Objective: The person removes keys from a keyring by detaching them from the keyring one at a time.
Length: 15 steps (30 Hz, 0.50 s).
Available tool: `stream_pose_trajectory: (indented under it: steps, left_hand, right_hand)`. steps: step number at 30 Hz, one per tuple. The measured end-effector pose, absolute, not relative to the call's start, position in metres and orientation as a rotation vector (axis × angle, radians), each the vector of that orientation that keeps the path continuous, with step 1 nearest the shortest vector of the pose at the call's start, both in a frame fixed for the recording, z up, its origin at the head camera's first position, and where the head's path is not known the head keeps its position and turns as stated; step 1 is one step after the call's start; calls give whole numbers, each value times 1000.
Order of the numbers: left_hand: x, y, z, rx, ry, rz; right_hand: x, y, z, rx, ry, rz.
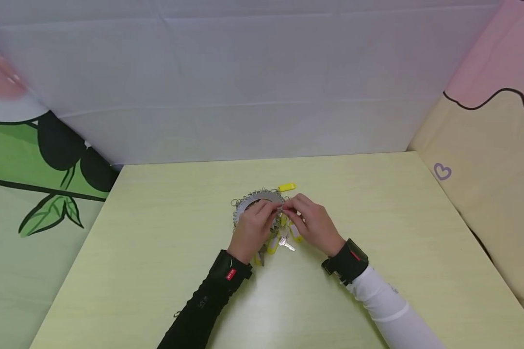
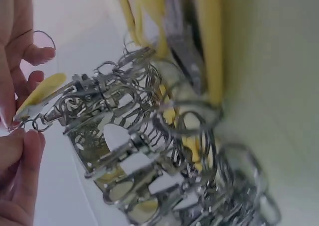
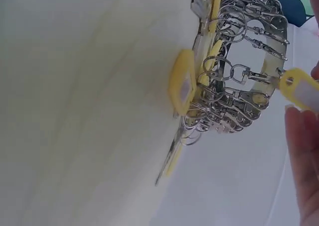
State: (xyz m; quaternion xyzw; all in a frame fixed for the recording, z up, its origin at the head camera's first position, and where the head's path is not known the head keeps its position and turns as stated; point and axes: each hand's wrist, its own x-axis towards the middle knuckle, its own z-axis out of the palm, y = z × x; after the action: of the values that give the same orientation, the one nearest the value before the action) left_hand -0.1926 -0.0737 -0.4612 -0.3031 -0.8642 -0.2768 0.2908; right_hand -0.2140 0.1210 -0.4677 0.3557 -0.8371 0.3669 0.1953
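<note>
A round metal key ring holder (image 1: 262, 198), edged with many swivel clasps and split rings, lies on the table under both hands. My left hand (image 1: 254, 226) is over its front side, and its thumb and finger pinch a small split ring (image 2: 37, 124) on a clasp. Facing it, my right hand (image 1: 314, 225) pinches at the hole end of a yellow key tag (image 3: 300, 89) with a white label. The fingertips of both hands nearly meet, partly hiding the exact contact. A silver key (image 1: 286, 243) and several yellow tags (image 1: 296, 232) hang around the holder's front.
Another yellow tag (image 1: 286, 186) lies behind the holder. The pale table (image 1: 166, 208) ends at a white cloth backdrop (image 1: 262, 97), with printed cloth (image 1: 489, 140) along the right side.
</note>
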Motion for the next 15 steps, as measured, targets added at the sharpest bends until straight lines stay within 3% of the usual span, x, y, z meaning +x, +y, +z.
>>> stream_pose_trajectory:
  steps: [8, 15]
  left_hand:
    - [-188, -75, -458, -907, -2251, -370]
    - [-194, -74, -466, -788, -2198, -728]
  right_hand:
    - [-207, 117, -465, 939, -2290, 888]
    - [-203, 116, -462, 892, -2281, 1184]
